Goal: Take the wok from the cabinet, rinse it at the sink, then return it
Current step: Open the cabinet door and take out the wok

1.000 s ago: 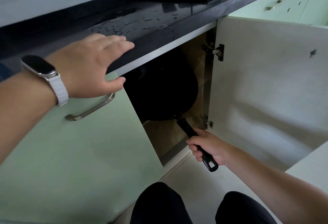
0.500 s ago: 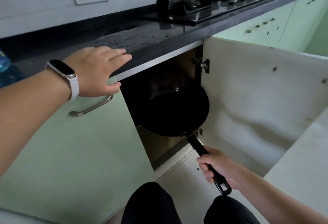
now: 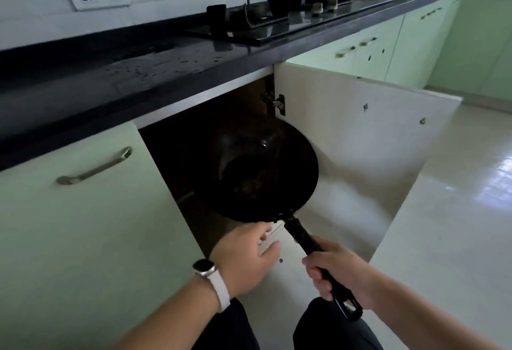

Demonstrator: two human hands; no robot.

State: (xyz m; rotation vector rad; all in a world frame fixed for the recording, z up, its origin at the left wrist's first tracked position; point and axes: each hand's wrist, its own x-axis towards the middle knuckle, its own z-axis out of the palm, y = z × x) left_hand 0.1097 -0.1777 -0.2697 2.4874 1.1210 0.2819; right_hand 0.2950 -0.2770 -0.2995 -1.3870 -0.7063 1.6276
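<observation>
A black wok (image 3: 266,172) with a long black handle is held level, half out of the dark open cabinet (image 3: 180,150) under the counter. My right hand (image 3: 336,272) is closed around the handle near its end. My left hand (image 3: 246,255), wearing a white-strapped watch, hovers just below the wok's near rim with fingers spread and nothing in it. The back part of the wok blends into the cabinet's dark inside.
The right cabinet door (image 3: 360,139) stands swung open beside the wok. The left door (image 3: 83,211) with a metal handle is shut. A wet black countertop (image 3: 138,72) and gas hob (image 3: 282,17) lie above. Pale tiled floor (image 3: 443,225) spreads right. My knees are below.
The wok has come further out of the cabinet toward me. My left hand left the countertop edge and dropped down to just under the wok's rim.
</observation>
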